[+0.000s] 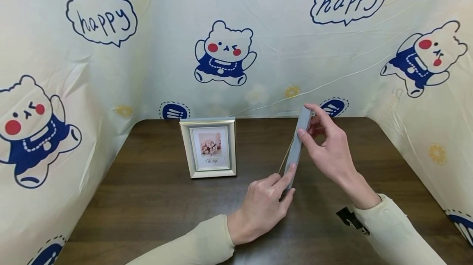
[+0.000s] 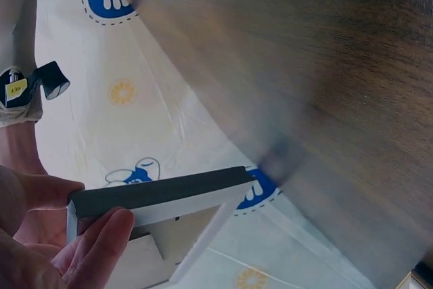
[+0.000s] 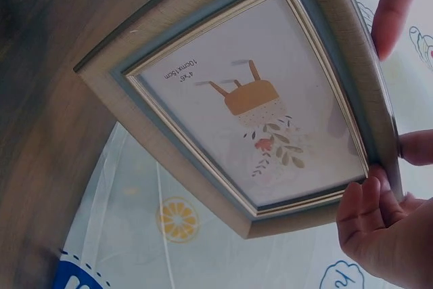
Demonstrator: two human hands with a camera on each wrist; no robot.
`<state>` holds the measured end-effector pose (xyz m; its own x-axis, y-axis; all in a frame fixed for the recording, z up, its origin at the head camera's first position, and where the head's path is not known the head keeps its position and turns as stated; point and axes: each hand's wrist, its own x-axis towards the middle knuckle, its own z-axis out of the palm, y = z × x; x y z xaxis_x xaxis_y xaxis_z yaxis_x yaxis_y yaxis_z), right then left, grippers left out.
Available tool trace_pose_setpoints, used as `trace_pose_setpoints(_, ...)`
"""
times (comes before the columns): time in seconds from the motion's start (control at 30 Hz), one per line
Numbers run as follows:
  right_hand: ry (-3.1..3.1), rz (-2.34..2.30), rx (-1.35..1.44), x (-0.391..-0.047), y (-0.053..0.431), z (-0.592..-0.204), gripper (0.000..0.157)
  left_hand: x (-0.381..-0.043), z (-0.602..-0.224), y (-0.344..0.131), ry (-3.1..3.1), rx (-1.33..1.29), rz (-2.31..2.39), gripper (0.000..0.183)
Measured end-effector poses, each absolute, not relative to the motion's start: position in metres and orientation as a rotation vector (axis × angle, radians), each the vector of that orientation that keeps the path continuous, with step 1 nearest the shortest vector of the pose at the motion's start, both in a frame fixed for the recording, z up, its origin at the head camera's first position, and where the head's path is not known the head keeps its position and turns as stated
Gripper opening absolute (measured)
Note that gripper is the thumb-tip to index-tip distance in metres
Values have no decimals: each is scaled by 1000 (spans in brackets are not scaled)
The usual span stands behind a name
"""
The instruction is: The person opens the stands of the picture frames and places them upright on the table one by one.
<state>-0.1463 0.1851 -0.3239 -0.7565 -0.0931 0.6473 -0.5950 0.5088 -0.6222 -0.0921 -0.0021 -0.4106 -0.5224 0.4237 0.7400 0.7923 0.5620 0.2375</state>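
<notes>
Both hands hold a picture frame (image 1: 297,152) upright and edge-on above the tabletop in the head view. Near its lower end the left hand (image 1: 263,204) grips it, index finger lying along the grey side edge. My right hand (image 1: 330,144) pinches the upper end between thumb and fingers. In the right wrist view, the held frame's front (image 3: 174,150) shows a champagne border and an insert with a plant drawing and size print. Seen from the left wrist, its dark side edge (image 2: 162,191) and part of the back show. A second picture frame (image 1: 210,148), with a flower photo, stands to the left.
The dark wood table (image 1: 148,199) lies beneath both hands. A pale printed cloth (image 1: 273,63) with bears and "happy" bubbles hangs behind and at both sides. A black clip-like device (image 1: 351,220) sits at the right sleeve's cuff.
</notes>
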Motion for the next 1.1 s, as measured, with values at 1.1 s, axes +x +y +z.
trace_pose_setpoints(1.1,-2243,1234,479,-141,184,-321,53,-90,-408,-2,-2159,-960,-652,66)
